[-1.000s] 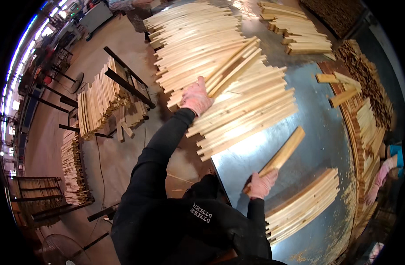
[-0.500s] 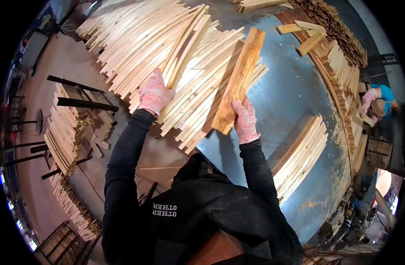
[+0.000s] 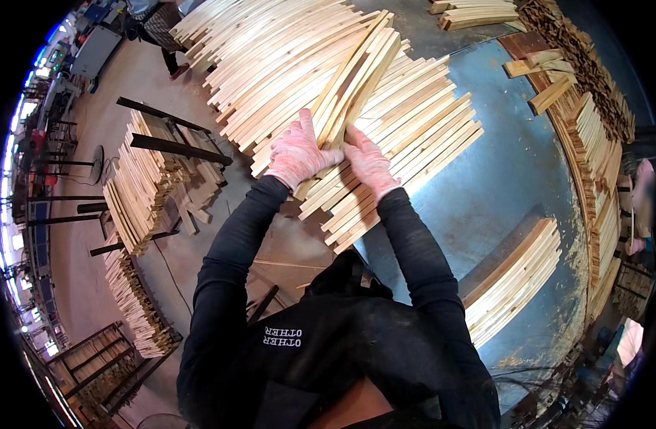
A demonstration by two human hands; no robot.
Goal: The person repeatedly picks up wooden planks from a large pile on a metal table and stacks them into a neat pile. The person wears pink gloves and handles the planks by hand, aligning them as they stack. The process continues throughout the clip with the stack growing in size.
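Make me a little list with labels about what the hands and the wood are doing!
Left hand: gloved in pink, resting on the near end of a small bundle of wooden slats.
Right hand: gloved in pink, pressed on the same end beside the left.
Bundle: lies tilted across the big spread of slats.
Table: blue-grey metal.
Second stack: neat slats at the person's right.
Floor racks: more slats, left.
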